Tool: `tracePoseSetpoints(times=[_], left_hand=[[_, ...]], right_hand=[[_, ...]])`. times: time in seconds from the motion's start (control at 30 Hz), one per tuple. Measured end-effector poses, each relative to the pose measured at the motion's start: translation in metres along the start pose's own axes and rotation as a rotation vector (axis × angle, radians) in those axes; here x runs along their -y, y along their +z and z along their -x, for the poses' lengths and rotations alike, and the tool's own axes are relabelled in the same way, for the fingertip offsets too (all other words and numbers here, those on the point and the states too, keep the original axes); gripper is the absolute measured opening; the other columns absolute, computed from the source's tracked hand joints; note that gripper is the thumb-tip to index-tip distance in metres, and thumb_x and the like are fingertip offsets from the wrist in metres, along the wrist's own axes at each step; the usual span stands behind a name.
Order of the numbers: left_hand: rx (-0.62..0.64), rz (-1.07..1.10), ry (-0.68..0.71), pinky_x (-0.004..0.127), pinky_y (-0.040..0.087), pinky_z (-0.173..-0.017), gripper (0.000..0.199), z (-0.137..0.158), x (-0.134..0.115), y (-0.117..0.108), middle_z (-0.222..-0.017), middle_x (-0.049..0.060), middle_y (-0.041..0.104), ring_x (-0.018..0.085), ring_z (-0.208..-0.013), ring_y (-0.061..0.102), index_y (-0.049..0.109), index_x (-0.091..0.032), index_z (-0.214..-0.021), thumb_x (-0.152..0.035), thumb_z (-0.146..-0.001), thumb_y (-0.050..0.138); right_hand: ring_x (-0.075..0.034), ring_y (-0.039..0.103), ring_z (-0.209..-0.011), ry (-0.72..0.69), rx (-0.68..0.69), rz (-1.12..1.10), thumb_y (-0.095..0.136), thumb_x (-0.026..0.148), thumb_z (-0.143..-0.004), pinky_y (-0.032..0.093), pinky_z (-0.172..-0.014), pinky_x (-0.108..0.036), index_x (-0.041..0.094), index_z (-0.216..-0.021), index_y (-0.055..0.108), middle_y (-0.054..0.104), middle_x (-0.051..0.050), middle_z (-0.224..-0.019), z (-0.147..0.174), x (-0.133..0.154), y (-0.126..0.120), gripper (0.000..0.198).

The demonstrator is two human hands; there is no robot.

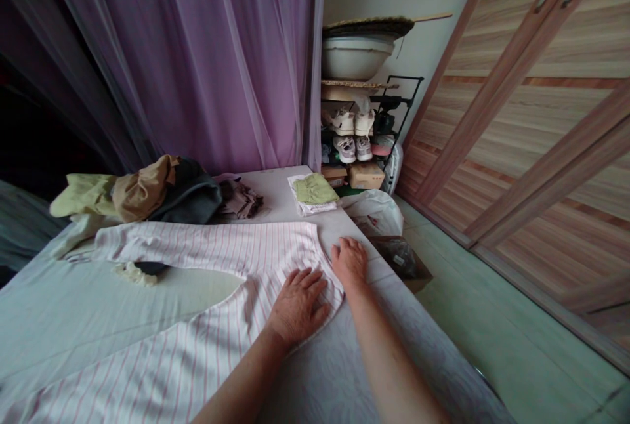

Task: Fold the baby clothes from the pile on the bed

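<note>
A pair of white trousers with pink stripes [197,332] lies spread on the bed, its legs pointing left and its gathered waistband toward the right. My left hand [300,306] rests flat on the cloth just inside the waistband, palm down with fingers apart. Beside the waistband's outer edge is my right hand [350,260], palm down, its fingers slightly bent and the thumb side against the cloth. Nothing shows in its grasp. Behind the trousers lies a heap of clothes, with a brown garment [142,189], a dark garment [189,197] and a yellow-green garment [86,194].
Folded clothes with a green piece on top [315,189] lie at the bed's far corner. Past the bed's right edge are a white plastic bag [371,212] and an open cardboard box [418,271]. A shoe rack [411,102], purple curtain [236,69] and wooden wardrobe [536,115] stand around.
</note>
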State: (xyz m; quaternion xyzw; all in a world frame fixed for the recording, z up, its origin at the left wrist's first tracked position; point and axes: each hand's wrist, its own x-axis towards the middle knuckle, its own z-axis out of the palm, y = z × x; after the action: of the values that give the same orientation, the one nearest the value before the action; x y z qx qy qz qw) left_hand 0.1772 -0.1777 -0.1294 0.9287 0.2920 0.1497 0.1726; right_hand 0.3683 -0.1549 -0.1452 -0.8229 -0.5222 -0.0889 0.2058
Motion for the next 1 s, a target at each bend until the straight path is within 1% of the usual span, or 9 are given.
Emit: tracePoseSetpoints(times=[0.17, 0.33, 0.4, 0.47, 0.53, 0.6, 0.73, 0.8, 1.0], left_hand=[[-0.010, -0.003, 0.007, 0.053, 0.028, -0.116, 0.049, 0.000, -0.001, -0.001, -0.144, 0.008, 0.054, 0.030, -0.136, 0.043, 0.057, -0.024, -0.133, -0.037, -0.085, 0.060], [0.006, 0.001, 0.003, 0.054, 0.028, -0.116, 0.049, 0.000, -0.001, -0.002, -0.144, 0.008, 0.053, 0.031, -0.137, 0.042, 0.057, -0.023, -0.132, -0.037, -0.085, 0.061], [0.009, 0.005, -0.003, 0.054, 0.028, -0.116, 0.050, 0.000, -0.001, -0.003, -0.144, 0.008, 0.053, 0.031, -0.137, 0.042, 0.057, -0.022, -0.132, -0.038, -0.085, 0.061], [0.014, 0.007, -0.004, 0.054, 0.028, -0.116, 0.051, 0.000, -0.001, -0.003, -0.145, 0.008, 0.053, 0.031, -0.137, 0.041, 0.057, -0.022, -0.133, -0.038, -0.085, 0.061], [0.018, 0.007, -0.003, 0.054, 0.028, -0.116, 0.051, 0.000, -0.002, -0.003, -0.145, 0.009, 0.052, 0.031, -0.137, 0.041, 0.057, -0.022, -0.133, -0.038, -0.085, 0.061], [0.017, 0.005, -0.003, 0.054, 0.027, -0.116, 0.050, -0.001, -0.002, -0.003, -0.144, 0.009, 0.053, 0.031, -0.137, 0.041, 0.057, -0.021, -0.133, -0.037, -0.085, 0.060], [-0.004, -0.001, 0.001, 0.053, 0.028, -0.116, 0.050, 0.000, -0.001, -0.002, -0.143, 0.008, 0.054, 0.030, -0.136, 0.043, 0.057, -0.023, -0.132, -0.037, -0.085, 0.061], [-0.007, -0.003, 0.006, 0.053, 0.028, -0.116, 0.050, 0.000, -0.001, -0.001, -0.143, 0.008, 0.054, 0.030, -0.136, 0.043, 0.057, -0.024, -0.132, -0.037, -0.085, 0.062], [0.006, -0.002, 0.001, 0.053, 0.027, -0.117, 0.050, 0.000, -0.001, -0.002, -0.144, 0.007, 0.053, 0.029, -0.137, 0.042, 0.057, -0.024, -0.132, -0.038, -0.085, 0.062]], right_hand=[[-0.025, 0.058, -0.104, 0.094, 0.019, 0.036, 0.047, 0.030, -0.093, 0.037, -0.091, -0.034, 0.012, -0.108, 0.067, 0.068, -0.015, -0.112, -0.005, -0.004, -0.006, 0.031], [-0.025, 0.061, -0.104, 0.231, 0.044, -0.017, 0.046, 0.023, -0.089, 0.039, -0.090, -0.032, 0.009, -0.114, 0.066, 0.069, -0.016, -0.109, -0.018, -0.014, -0.009, 0.035], [-0.027, 0.059, -0.110, 0.276, 0.038, -0.017, 0.046, 0.022, -0.088, 0.038, -0.094, -0.034, 0.009, -0.116, 0.065, 0.066, -0.019, -0.115, -0.019, -0.015, -0.009, 0.037], [-0.033, 0.051, -0.122, 0.311, -0.014, 0.018, 0.048, 0.024, -0.086, 0.034, -0.102, -0.042, 0.007, -0.123, 0.062, 0.056, -0.024, -0.131, -0.017, -0.013, -0.007, 0.043], [-0.038, 0.037, -0.134, 0.296, -0.076, 0.062, 0.051, 0.025, -0.084, 0.025, -0.107, -0.053, 0.007, -0.133, 0.055, 0.041, -0.026, -0.146, -0.013, -0.010, -0.005, 0.052], [-0.039, 0.031, -0.138, 0.227, -0.080, 0.077, 0.050, 0.025, -0.085, 0.020, -0.109, -0.058, 0.010, -0.135, 0.054, 0.037, -0.024, -0.150, -0.008, -0.008, -0.004, 0.052], [-0.029, 0.048, -0.126, 0.057, 0.047, 0.045, 0.044, 0.024, -0.090, 0.029, -0.107, -0.045, 0.016, -0.118, 0.067, 0.057, -0.016, -0.135, -0.004, -0.006, -0.003, 0.037], [-0.025, 0.052, -0.120, 0.008, 0.073, 0.039, 0.043, 0.023, -0.091, 0.033, -0.104, -0.038, 0.016, -0.115, 0.068, 0.060, -0.014, -0.130, -0.003, -0.005, -0.004, 0.036], [-0.026, 0.052, -0.117, 0.030, 0.051, 0.048, 0.046, 0.024, -0.091, 0.035, -0.100, -0.037, 0.018, -0.111, 0.070, 0.061, -0.012, -0.128, 0.001, 0.000, -0.004, 0.032]])
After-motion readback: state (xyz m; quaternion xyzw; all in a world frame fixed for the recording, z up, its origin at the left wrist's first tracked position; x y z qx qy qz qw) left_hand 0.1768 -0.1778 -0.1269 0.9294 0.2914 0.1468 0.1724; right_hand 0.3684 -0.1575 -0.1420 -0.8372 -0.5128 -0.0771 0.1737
